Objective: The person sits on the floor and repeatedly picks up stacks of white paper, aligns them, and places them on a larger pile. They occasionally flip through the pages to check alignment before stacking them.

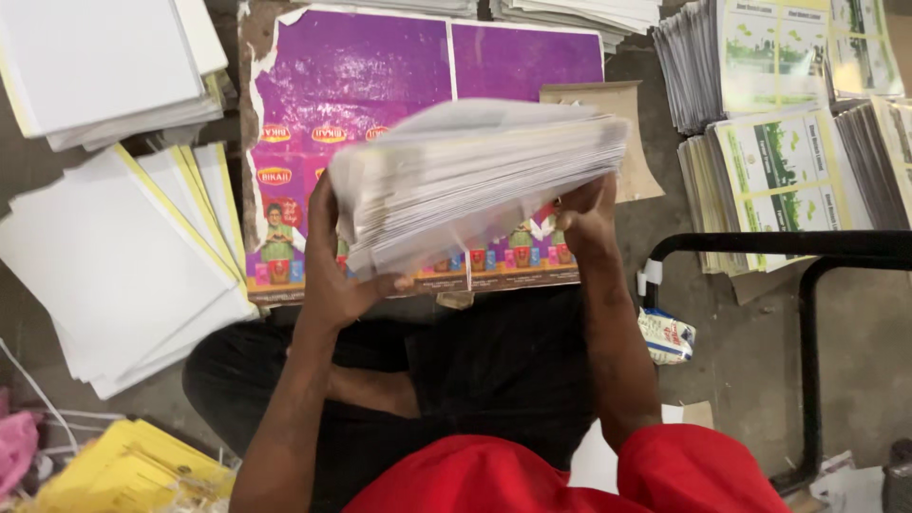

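At the bottom of the frame I see my red shirt (532, 475) and my black trousers (456, 380). I am sitting on the floor with my legs folded.

Both my arms reach up to the middle of the frame. My left hand (337, 275) is curled shut around the left end of a thick stack of paper sheets (475, 180). The thumb is under the stack and the fingers go up behind it. My right hand (581, 217) grips the right end of the same stack. Its fingers are bent tight on the edge. The stack is up off the floor, tilted, with the right end higher. The sheet edges look grey and white.

Just under the stack lies a flat purple printed board (370, 76) on the floor. A small brown card (622, 114) lies at its right edge.

At the right, a black metal frame (807, 313) stands near my right arm, with a small packet (665, 334) beside it.

At the lower left are yellow sheets (123, 465). Above them, at the left, lie piles of white sheets (114, 266). More white piles (104, 66) are at the upper left.

At the upper right, stacks of green and white printed sheets (769, 152) sit side by side.
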